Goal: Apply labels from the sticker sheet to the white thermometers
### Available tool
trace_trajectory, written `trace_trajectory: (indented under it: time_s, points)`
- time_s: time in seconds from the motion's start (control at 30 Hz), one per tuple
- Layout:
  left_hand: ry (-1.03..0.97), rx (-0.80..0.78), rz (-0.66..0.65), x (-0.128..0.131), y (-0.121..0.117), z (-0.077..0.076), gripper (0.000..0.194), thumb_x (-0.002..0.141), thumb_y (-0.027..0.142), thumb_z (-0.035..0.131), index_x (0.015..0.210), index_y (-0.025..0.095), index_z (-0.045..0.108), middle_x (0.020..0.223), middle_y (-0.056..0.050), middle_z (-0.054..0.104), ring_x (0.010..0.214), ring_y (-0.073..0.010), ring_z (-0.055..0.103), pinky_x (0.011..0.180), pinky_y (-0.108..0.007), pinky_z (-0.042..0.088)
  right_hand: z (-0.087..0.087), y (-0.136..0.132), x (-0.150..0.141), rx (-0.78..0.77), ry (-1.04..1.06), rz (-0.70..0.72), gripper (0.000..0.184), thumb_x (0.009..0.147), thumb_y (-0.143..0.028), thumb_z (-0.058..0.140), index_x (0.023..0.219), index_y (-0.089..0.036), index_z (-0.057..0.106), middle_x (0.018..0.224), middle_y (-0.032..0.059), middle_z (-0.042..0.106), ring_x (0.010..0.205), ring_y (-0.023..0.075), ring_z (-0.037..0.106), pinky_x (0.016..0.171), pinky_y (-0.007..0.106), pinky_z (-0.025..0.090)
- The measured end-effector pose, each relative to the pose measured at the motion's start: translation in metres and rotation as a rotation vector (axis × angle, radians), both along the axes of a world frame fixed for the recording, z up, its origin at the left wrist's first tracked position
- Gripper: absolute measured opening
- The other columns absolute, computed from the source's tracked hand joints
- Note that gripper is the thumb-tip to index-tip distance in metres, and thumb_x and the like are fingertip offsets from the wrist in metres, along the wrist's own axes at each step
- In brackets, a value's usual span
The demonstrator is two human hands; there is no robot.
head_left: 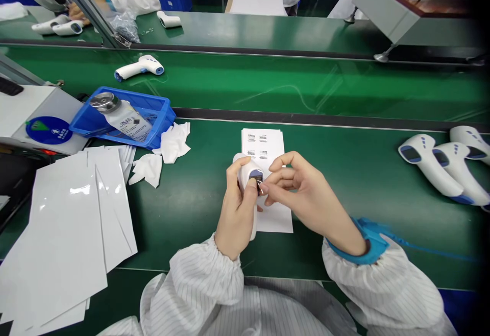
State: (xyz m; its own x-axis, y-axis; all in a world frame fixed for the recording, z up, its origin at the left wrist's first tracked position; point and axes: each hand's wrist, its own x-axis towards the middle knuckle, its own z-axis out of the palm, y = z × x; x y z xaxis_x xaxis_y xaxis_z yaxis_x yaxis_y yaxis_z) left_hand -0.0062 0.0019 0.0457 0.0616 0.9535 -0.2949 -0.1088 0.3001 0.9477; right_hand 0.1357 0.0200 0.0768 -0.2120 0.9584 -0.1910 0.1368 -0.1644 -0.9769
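The left hand (pixel 235 213) comes in from the near side, wrist low, and wraps around a white handheld device (pixel 251 166). Its forefinger curves over the far end of the body, while the thumb lies across the front and presses just beside the near edge of the screen (pixel 256 174). The right hand (pixel 296 185) reaches in from the right with its wrist bent and its palm turned inward. Thumb and forefinger are brought together at the tips, pinching a thin sliver (pixel 260 189) at the screen's near edge, too small to identify; the other fingers curl loosely. A blue wristband (pixel 360 244) circles the right wrist at the gathered cuff.

The device is smooth and white, with a rounded head and a small dark bluish screen facing up. Much of its middle is covered by the left hand; the end of its handle shows beyond the palm on the near side. It is held over a stack of printed white paper (pixel 264 144) near the middle of the green surface (pixel 337 147).

Similar devices (pixel 431 165) lie on the right; a blue tray (pixel 164 116) holding a bottle (pixel 126 119) stands on the left.
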Motion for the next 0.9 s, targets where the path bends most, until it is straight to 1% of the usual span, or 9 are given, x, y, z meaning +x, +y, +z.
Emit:
trace_trajectory:
  time_s: [0.13, 0.2, 0.27, 0.33, 0.5, 0.63, 0.73, 0.8, 0.9]
  points:
    - [-0.188, -0.091, -0.066, -0.004, 0.002, 0.005, 0.043, 0.091, 0.027, 0.050, 0.132, 0.036, 0.037, 0.101, -0.002, 0.052, 0.072, -0.0136, 0.055, 0.055, -0.025, 0.054, -0.003, 0.008, 0.006, 0.058, 0.032, -0.124, 0.014, 0.088, -0.029, 0.063, 0.090, -0.023, 0.050, 0.065, -0.0054, 0.063, 0.058, 0.0124, 0.063, 0.053, 0.024, 0.050]
    - [-0.229, -0.094, -0.100, -0.006, 0.001, 0.008, 0.050, 0.088, 0.022, 0.053, 0.132, 0.037, 0.036, 0.099, -0.001, 0.051, 0.071, -0.0131, 0.055, 0.055, -0.025, 0.054, -0.007, 0.010, 0.005, 0.202, -0.036, -0.161, 0.016, 0.085, -0.028, 0.068, 0.094, -0.023, 0.055, 0.088, -0.0001, 0.065, 0.082, 0.0151, 0.065, 0.067, 0.027, 0.054]
    - [-0.227, -0.058, -0.125, -0.007, -0.001, 0.011, 0.058, 0.082, 0.015, 0.056, 0.132, 0.037, 0.037, 0.099, 0.000, 0.051, 0.074, -0.0132, 0.055, 0.058, -0.025, 0.053, -0.009, 0.009, 0.002, 0.325, -0.084, -0.078, 0.031, 0.078, -0.025, 0.075, 0.105, -0.024, 0.058, 0.113, 0.0031, 0.060, 0.108, 0.0191, 0.060, 0.087, 0.033, 0.053]
    - [-0.181, 0.004, -0.132, -0.007, -0.004, 0.014, 0.068, 0.075, 0.005, 0.057, 0.132, 0.037, 0.038, 0.105, 0.000, 0.052, 0.084, -0.0148, 0.057, 0.066, -0.025, 0.052, -0.011, 0.007, -0.002, 0.406, -0.097, 0.030, 0.045, 0.075, -0.022, 0.079, 0.114, -0.026, 0.057, 0.123, 0.0032, 0.058, 0.119, 0.0204, 0.055, 0.098, 0.036, 0.048]
    - [-0.079, 0.114, -0.097, -0.003, -0.008, 0.017, 0.074, 0.069, -0.004, 0.050, 0.131, 0.036, 0.041, 0.126, -0.001, 0.048, 0.113, -0.0207, 0.053, 0.085, -0.030, 0.050, -0.010, 0.002, -0.010, 0.586, -0.128, -0.055, 0.020, 0.085, -0.016, 0.070, 0.102, -0.024, 0.065, 0.107, 0.0006, 0.070, 0.104, 0.0161, 0.064, 0.092, 0.031, 0.050]
    - [-0.074, 0.096, -0.125, -0.001, -0.010, 0.017, 0.072, 0.069, -0.005, 0.049, 0.128, 0.036, 0.042, 0.120, 0.000, 0.051, 0.100, -0.0175, 0.056, 0.073, -0.026, 0.050, -0.010, 0.003, -0.010, 0.647, -0.196, -0.173, 0.008, 0.088, -0.014, 0.066, 0.086, -0.022, 0.068, 0.089, -0.0010, 0.073, 0.087, 0.0144, 0.068, 0.079, 0.028, 0.051]
    - [-0.129, 0.005, -0.150, 0.001, -0.010, 0.018, 0.073, 0.068, -0.004, 0.050, 0.128, 0.037, 0.041, 0.103, 0.002, 0.053, 0.072, -0.0110, 0.052, 0.054, -0.021, 0.044, -0.017, 0.007, -0.007, 0.581, -0.204, -0.297, 0.009, 0.089, -0.018, 0.065, 0.080, -0.022, 0.065, 0.083, -0.0020, 0.070, 0.081, 0.0138, 0.065, 0.076, 0.027, 0.049]
    - [-0.165, -0.024, -0.111, 0.002, -0.009, 0.020, 0.073, 0.069, -0.003, 0.053, 0.129, 0.037, 0.040, 0.099, 0.003, 0.053, 0.067, -0.0099, 0.049, 0.055, -0.021, 0.046, -0.022, 0.008, -0.003, 0.433, -0.132, -0.371, 0.011, 0.092, -0.026, 0.062, 0.082, -0.022, 0.061, 0.082, -0.0023, 0.066, 0.079, 0.0135, 0.063, 0.075, 0.028, 0.049]
    - [-0.230, 0.004, 0.020, 0.003, -0.005, 0.021, 0.070, 0.076, 0.002, 0.055, 0.133, 0.038, 0.036, 0.118, 0.001, 0.054, 0.091, -0.0130, 0.058, 0.080, -0.026, 0.053, -0.022, 0.000, 0.000, 0.092, 0.001, -0.140, 0.021, 0.096, -0.042, 0.051, 0.090, -0.022, 0.056, 0.088, -0.0002, 0.062, 0.083, 0.0151, 0.061, 0.077, 0.031, 0.051]
